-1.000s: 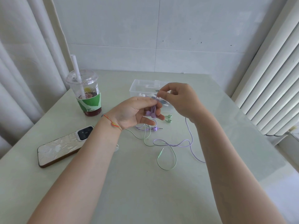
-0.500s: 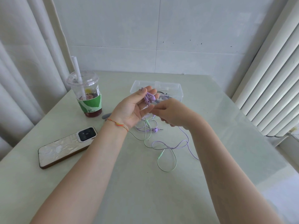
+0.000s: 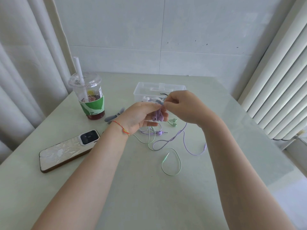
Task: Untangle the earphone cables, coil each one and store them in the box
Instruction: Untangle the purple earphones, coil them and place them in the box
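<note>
Purple earphones (image 3: 157, 117): lilac buds and thin lilac cable; two buds hang side by side from the left hand (image 3: 141, 117), which is palm-up with fingers curled round them, raised above the bench (image 3: 116, 188) just in front of the box (image 3: 159, 90); the right hand (image 3: 181, 107) pinches the cable just above the buds between thumb and forefinger; the remaining cable drops to the bench and runs in loose loops toward the right, with a small inline piece near the right forearm; a further purple bud (image 3: 159, 133) and a purple plug lie on the bench beneath the hands, apparently a second purple set, though the tangle is too fine to be sure.

Green earphones (image 3: 172, 122): pale mint; two buds lie on the bench just right of the left hand; cable crosses the purple loops and ends in an open curl with its plug (image 3: 166, 156) nearest the viewer.

Box: clear plastic, open-topped, behind the hands; holds white and dark items, not distinct.

Other: iced drink cup (image 3: 89, 97) with green sleeve and white straw, far left; phone (image 3: 68, 151) face-down in a pale patterned case, near left; grey ties (image 3: 114, 115) between cup and left hand; red string bracelet (image 3: 120, 127) on the left wrist.
</note>
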`<state>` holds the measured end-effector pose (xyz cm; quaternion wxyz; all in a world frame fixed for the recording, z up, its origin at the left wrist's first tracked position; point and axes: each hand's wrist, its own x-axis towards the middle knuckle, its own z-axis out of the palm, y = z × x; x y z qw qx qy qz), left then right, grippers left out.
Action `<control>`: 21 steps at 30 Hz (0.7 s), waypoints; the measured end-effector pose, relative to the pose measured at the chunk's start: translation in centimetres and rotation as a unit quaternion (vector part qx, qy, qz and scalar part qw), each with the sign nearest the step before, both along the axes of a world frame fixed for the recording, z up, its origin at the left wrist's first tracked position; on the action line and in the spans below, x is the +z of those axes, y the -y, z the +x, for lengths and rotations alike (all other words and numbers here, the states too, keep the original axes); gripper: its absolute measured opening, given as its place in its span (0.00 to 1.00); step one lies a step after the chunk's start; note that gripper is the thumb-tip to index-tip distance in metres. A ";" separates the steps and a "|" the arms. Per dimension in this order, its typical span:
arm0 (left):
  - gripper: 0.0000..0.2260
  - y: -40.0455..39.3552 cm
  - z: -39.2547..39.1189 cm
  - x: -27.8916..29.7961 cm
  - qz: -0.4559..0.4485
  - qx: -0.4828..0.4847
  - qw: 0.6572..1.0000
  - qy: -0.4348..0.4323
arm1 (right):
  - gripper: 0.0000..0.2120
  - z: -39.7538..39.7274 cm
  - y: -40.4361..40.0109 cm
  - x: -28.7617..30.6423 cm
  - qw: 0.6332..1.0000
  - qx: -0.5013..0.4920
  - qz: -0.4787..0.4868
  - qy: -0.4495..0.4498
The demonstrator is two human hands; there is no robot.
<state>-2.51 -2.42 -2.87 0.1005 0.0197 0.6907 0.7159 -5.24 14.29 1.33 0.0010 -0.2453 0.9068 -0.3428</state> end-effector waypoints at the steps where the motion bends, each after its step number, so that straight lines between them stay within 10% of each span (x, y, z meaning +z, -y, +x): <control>1: 0.13 -0.1 0.1 0.2 0.021 -0.019 1.000 0.012 | 0.06 -0.1 -0.1 -0.1 1.000 -0.004 -0.006 -0.001; 15: 0.11 0.1 0.5 1.4 0.336 0.002 0.942 0.013 | 0.15 -0.2 0.8 -1.6 0.992 0.045 -0.039 0.115; 21: 0.09 0.5 -0.4 0.4 0.265 0.070 0.961 -0.025 | 0.11 0.2 0.7 -1.5 0.983 0.092 0.082 0.133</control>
